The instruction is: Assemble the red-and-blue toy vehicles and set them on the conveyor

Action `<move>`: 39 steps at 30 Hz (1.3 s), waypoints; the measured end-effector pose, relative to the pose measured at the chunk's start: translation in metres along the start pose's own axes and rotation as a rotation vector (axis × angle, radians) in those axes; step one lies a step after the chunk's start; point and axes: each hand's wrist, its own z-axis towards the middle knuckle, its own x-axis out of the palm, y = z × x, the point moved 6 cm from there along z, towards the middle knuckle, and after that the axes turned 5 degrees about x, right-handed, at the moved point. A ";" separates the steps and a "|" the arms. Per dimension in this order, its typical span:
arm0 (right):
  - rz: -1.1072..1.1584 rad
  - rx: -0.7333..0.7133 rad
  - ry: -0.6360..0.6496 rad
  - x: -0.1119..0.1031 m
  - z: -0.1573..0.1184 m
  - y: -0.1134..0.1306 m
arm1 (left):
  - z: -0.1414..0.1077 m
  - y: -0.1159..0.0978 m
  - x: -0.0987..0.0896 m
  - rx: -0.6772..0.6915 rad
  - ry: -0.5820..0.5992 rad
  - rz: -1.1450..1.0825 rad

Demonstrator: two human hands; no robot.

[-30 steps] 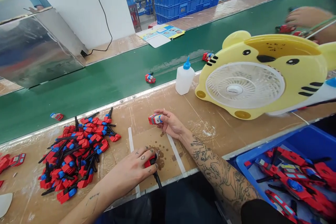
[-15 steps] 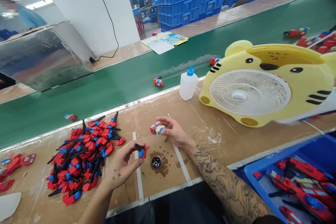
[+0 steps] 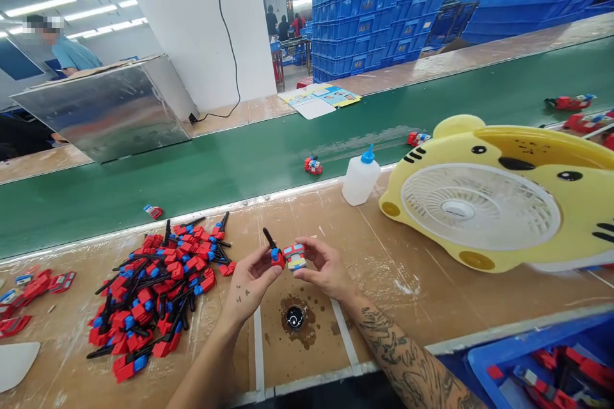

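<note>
Between the fingers of my left hand (image 3: 252,281) is a small red and blue toy arm piece (image 3: 277,255) with a black stick pointing up. My right hand (image 3: 326,265) pinches a red, white and yellow toy body piece (image 3: 294,257). The two pieces meet side by side or nearly so; whether they are joined I cannot tell. Just below them, a small round cup of dark liquid (image 3: 294,317) sits on the bench amid brown wet spots. A heap of similar red, blue and black toy arm pieces (image 3: 153,294) lies left of my left hand.
A white squeeze bottle (image 3: 361,180) with a blue cap and a yellow animal-faced fan (image 3: 480,204) stand right of centre. Beyond runs a green conveyor belt (image 3: 240,166) carrying several toy pieces. A blue bin (image 3: 484,364) with red parts is at lower right; stacked blue crates (image 3: 364,19) rise behind.
My hands have come together, bringing the toy arm piece against or close beside the body piece. The black stick now points upward. The whole view has tilted up somewhat.
</note>
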 end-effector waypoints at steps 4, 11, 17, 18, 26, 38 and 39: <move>-0.277 -0.120 -0.090 0.000 -0.005 0.015 | 0.002 0.002 0.008 0.032 -0.078 -0.012; -0.822 -0.644 -0.159 0.046 -0.016 0.070 | 0.007 -0.018 0.039 0.164 -0.224 -0.087; -0.916 -0.824 -0.253 0.071 -0.006 0.089 | 0.025 -0.036 0.036 0.292 -0.349 -0.151; -0.914 -0.823 -0.259 0.070 -0.003 0.089 | 0.030 -0.037 0.034 0.300 -0.335 -0.156; -0.796 -0.430 -0.353 -0.009 0.044 0.045 | 0.145 -0.027 0.010 0.201 -0.082 0.475; -0.819 -0.117 -0.361 -0.046 0.055 0.005 | 0.305 -0.001 0.006 -0.184 0.178 1.179; -0.823 -0.128 -0.371 -0.047 0.053 0.006 | 0.307 0.003 0.008 -0.203 0.193 1.197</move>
